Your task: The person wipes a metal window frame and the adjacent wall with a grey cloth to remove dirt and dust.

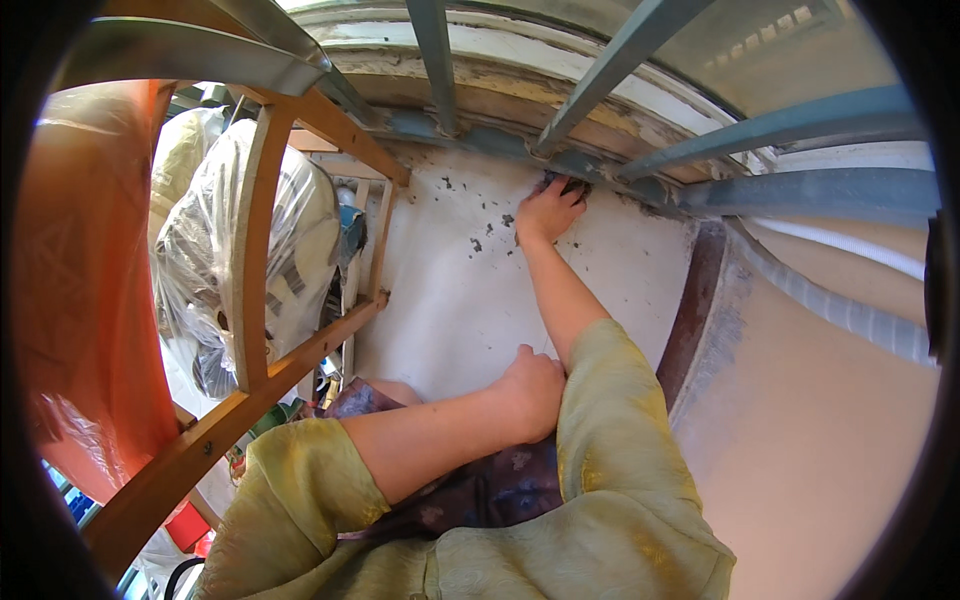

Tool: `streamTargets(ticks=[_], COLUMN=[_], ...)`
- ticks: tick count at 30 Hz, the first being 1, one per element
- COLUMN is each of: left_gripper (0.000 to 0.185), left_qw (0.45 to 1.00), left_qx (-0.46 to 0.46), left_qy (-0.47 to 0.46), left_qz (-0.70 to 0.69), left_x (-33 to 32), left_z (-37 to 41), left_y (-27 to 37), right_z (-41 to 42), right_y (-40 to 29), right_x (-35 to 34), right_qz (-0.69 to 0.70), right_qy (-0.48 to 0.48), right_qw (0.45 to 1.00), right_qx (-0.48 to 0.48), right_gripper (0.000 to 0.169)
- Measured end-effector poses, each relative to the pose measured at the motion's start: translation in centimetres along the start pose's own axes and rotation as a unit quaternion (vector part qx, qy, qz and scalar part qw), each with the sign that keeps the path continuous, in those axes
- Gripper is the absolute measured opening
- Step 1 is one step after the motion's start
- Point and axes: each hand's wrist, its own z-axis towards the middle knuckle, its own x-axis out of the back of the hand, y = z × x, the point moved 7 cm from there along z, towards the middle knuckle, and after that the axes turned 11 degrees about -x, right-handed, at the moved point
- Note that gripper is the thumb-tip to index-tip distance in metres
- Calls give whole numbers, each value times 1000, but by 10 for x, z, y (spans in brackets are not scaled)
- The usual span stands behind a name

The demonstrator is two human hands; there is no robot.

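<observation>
My right hand (553,206) reaches far forward with bent fingers over a dark, crumpled cloth-like thing (577,187). It presses this against the white surface (450,300), just below a blue-grey metal rail (495,142). My fingers hide much of the dark thing, so its exact kind is unclear. Dark flakes of debris (477,245) lie scattered to the left of that hand. Curled into a fist, my left hand (531,394) rests against my right arm near the elbow. Nothing shows in it.
Slanting metal bars (592,82) rise from the rail before a window. On the left stands a wooden frame (255,247), with plastic-wrapped items (247,225) and an orange plastic bag (97,300) beyond it. A beige wall (817,420) and a ribbed hose (840,300) are at the right.
</observation>
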Motion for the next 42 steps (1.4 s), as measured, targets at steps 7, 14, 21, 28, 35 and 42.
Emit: streamTargets(ticks=[7,14,21,28,35,42], left_gripper=[38,37,51,28,36,36], left_qw=[998,994,996,996,997,999], left_qx=[31,80,80,15,28,11], left_qy=[-48,-72,9,79,72,49], left_qz=[1,5,-44,-24,4,22], left_x=[-5,1,-1,3,6,1], left_z=[-18,-44,-46,-40,-23,-20], left_y=[-12,-35,-43,-30,-10,3], right_z=[-53,-75,-77,-82,-117,-49], right_y=[-77,-138,-172,-140,-55,29], right_x=[-20,-36,-57,-43,10,103], right_qz=[90,148,123,60,-1,196], right_qy=[-108,-116,-224,-224,-346,-280], right_qw=[980,957,895,877,809,867], right_qx=[142,221,365,421,476,362], right_gripper=[47,45,52,41,36,36])
